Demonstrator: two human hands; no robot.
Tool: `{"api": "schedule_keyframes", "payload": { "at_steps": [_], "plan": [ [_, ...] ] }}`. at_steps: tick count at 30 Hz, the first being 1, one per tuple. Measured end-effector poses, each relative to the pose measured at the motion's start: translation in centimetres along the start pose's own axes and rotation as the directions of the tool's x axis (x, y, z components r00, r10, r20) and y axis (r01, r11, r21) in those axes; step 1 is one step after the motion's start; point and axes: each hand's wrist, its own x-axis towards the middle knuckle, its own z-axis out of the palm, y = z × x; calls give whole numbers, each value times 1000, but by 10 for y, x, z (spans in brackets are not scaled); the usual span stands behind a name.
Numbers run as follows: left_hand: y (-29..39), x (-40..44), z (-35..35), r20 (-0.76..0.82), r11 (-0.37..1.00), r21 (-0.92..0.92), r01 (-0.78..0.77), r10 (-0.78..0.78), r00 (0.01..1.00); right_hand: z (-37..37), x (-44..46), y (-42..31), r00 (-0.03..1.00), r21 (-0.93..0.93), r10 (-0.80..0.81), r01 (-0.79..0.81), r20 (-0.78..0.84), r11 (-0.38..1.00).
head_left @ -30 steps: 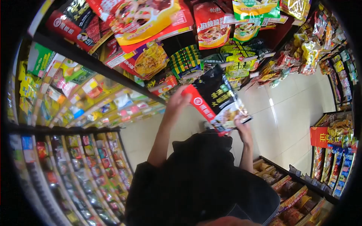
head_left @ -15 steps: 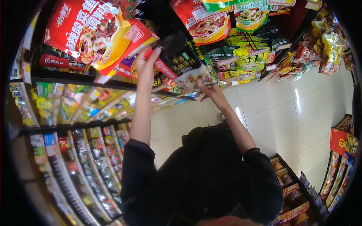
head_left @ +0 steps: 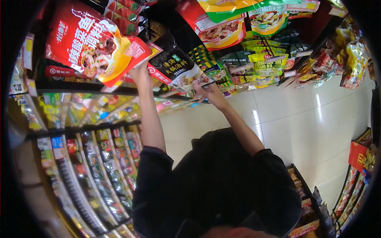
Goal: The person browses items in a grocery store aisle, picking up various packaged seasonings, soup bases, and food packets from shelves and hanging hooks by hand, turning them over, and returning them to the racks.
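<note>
A black packet of hotpot soup base (head_left: 176, 65), with a red strip along its lower left side, lies tilted at the shelf front. My right hand (head_left: 212, 96) grips its lower right end, thumb and fingers at the corner. At the packet's left end is my left hand (head_left: 141, 76), reaching up beside the red strip. The corner of a big red fish seasoning packet (head_left: 97, 45) covers its fingers, so I cannot see whether they hold anything.
Red (head_left: 216, 33) and yellow-green seasoning packets (head_left: 268, 63) fill the shelf to the right. Lower shelves (head_left: 101, 158) with rows of small packets stand at left. Tiled floor (head_left: 285, 119) lies to the right, with another display rack (head_left: 307, 202) at bottom right.
My left hand has shifted left and down from the black packet's edge, its fingers passing behind the red packet's corner. The black packet has moved left and turned more face-up, with my right hand following.
</note>
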Motion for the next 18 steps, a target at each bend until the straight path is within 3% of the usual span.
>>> {"api": "schedule_keyframes", "payload": {
  "at_steps": [2, 7, 11, 18],
  "plan": [
    [3, -1, 1, -61, 999, -35, -17, 14, 998, 3, 1, -4, 1000, -8, 17, -17, 16, 1000],
    [0, -15, -10, 53, 992, -126, -25, 32, 998, -7, -2, 4, 996, -75, 79, -75, 44, 994],
    [10, -32, -5, 66, 995, -81, -54, 60, 996, -7, -12, 10, 993, -95, 115, -112, 34, 989],
    [5, -7, 8, -69, 983, -177, -53, 41, 997, 3, 5, 2, 999, -56, 27, -25, 37, 998]
  ]
}}
